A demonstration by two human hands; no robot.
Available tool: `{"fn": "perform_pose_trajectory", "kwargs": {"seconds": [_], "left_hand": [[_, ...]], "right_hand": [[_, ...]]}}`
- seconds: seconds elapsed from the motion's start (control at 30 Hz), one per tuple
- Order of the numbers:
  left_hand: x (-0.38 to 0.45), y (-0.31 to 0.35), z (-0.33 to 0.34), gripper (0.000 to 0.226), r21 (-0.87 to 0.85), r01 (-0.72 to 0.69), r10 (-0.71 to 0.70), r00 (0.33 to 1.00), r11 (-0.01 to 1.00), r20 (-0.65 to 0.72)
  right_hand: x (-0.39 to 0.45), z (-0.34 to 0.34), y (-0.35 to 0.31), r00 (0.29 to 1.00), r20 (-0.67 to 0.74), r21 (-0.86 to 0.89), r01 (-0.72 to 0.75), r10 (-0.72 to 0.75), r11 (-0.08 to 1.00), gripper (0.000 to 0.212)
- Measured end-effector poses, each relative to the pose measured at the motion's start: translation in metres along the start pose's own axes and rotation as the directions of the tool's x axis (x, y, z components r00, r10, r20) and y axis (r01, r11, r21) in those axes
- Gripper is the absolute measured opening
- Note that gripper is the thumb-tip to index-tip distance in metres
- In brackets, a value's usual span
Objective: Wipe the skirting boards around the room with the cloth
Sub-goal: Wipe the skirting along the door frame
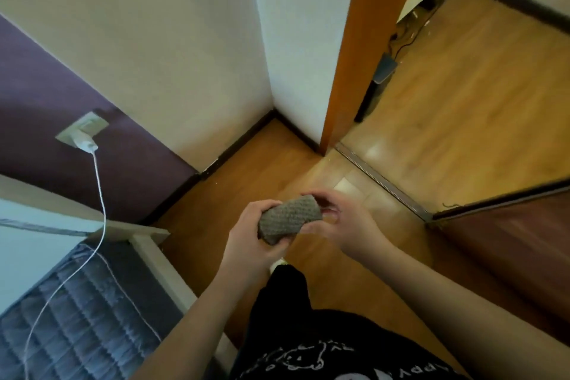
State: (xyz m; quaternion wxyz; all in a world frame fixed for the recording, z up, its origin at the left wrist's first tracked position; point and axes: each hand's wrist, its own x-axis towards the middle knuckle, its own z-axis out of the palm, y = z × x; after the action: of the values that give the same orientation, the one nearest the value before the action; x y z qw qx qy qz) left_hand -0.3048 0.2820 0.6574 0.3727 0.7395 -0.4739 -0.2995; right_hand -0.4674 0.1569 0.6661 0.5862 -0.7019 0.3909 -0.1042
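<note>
A folded grey knitted cloth (288,219) is held between both hands at chest height above the wooden floor. My left hand (253,237) grips its lower left end, thumb on top. My right hand (342,222) pinches its upper right end with curled fingers. A dark skirting board (243,140) runs along the foot of the white wall into the corner, ahead and to the left of the hands. It continues below the purple wall as a second stretch of skirting board (172,200). I stand upright, well above the boards.
A bed with a grey quilted mattress (77,302) and pale frame (160,259) fills the lower left. A white charger (84,142) with a cable hangs from a wall socket. An orange door frame (348,49) and metal threshold strip (379,179) lead to another room, where cables lie.
</note>
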Motion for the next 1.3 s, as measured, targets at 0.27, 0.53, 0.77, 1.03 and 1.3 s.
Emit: {"fn": "perform_pose_trajectory", "kwargs": {"seconds": [0.27,0.53,0.77,1.03,1.3], "left_hand": [[-0.033,0.103,0.115,0.053,0.059,-0.236,0.215,0.944,0.970,0.251],[-0.062,0.190,0.220,0.050,-0.007,-0.476,0.430,0.788,0.879,0.440],[-0.055,0.217,0.261,0.051,-0.035,-0.655,0.552,0.604,0.755,0.575],[-0.053,0.252,0.303,0.047,-0.232,-0.743,0.589,0.259,0.628,0.766],[-0.109,0.282,0.357,0.049,-0.404,-0.721,0.606,0.028,0.563,0.795]], "right_hand": [[-0.157,-0.094,0.044,0.924,-0.379,0.091,-0.020,0.053,0.996,0.040],[-0.280,-0.156,0.084,0.716,-0.679,0.135,-0.097,0.163,0.986,0.039],[-0.322,-0.156,0.096,0.472,-0.837,0.236,-0.144,0.276,0.961,0.040],[-0.367,-0.138,0.113,0.182,-0.884,0.403,-0.166,0.430,0.900,0.037],[-0.429,-0.111,0.118,-0.135,-0.854,0.508,-0.005,0.502,0.862,0.036]]}}
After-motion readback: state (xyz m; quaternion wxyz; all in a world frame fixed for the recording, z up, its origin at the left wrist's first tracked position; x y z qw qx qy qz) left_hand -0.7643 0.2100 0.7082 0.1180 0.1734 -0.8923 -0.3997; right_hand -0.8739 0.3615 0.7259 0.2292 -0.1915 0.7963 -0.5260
